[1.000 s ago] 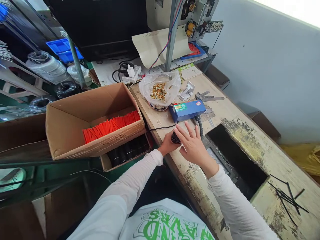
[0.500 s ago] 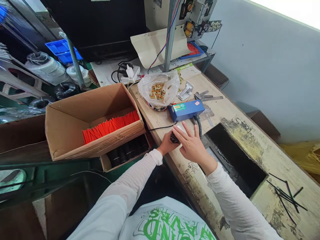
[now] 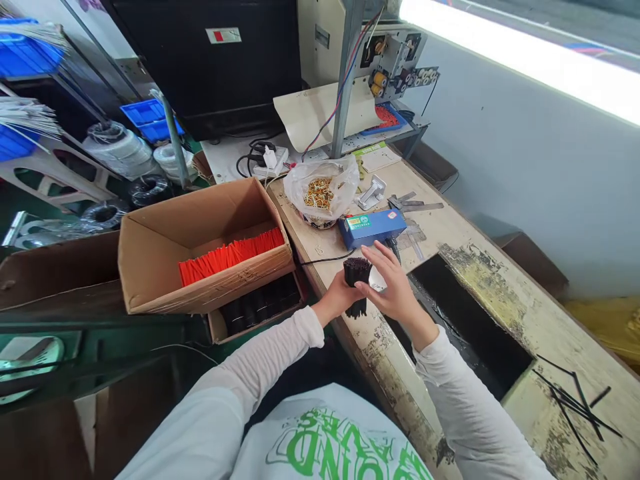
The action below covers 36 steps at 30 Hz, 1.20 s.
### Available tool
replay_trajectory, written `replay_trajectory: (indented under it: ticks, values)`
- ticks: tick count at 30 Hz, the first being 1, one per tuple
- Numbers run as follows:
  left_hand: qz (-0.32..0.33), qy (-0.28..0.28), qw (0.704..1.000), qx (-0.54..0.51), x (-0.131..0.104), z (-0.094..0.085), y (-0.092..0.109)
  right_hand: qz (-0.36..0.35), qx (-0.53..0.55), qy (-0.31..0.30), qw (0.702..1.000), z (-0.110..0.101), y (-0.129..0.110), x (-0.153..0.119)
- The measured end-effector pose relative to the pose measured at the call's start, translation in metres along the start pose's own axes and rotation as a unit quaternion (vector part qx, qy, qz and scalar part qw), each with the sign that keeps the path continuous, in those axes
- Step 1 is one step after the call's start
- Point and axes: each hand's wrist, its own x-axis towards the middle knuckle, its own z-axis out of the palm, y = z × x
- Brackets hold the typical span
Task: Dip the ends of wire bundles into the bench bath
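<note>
A bundle of short black tubes [image 3: 357, 270] stands upright just above the near edge of the workbench. My left hand [image 3: 339, 296] is wrapped round it from the left. At the bundle's right side is my right hand [image 3: 393, 283], its thumb near or against the tubes and its fingers spread apart. Whether the thumb presses on the bundle I cannot tell. Behind my hands sits a blue box-shaped device [image 3: 373, 229] with a dark ribbed cable.
A cardboard box of red strips [image 3: 230, 255] stands left, above a lower box of black bundles [image 3: 260, 303]. A plastic bag of small brass-coloured parts [image 3: 319, 193], a caliper [image 3: 415, 203], a dark rectangular opening [image 3: 475, 327] and loose black tubes [image 3: 575, 400] are on the bench.
My right hand has moved from flat over the bundle's top to its right side. The bundle now shows upright, with both its ends visible. The camera view has shifted slightly.
</note>
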Motion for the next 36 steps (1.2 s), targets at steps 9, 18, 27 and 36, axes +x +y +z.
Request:
replay_trajectory:
  ticks: [9, 18, 27, 36]
  values:
    - [-0.12, 0.014, 0.99, -0.073, -0.04, 0.027, 0.031, -0.013, 0.016, -0.045, 0.999, -0.008, -0.016, 0.002]
    - [-0.15, 0.018, 0.985, -0.08, -0.051, 0.03, 0.034, -0.01, 0.043, -0.05, 0.998, -0.009, -0.023, -0.004]
    - [-0.145, 0.001, 0.984, -0.106, -0.054, 0.03, 0.036, 0.02, 0.131, -0.011, 0.991, -0.02, -0.025, -0.004]
    - [-0.152, -0.003, 0.978, -0.145, -0.065, 0.02, 0.034, 0.054, 0.195, -0.055, 0.978, -0.004, -0.018, -0.001]
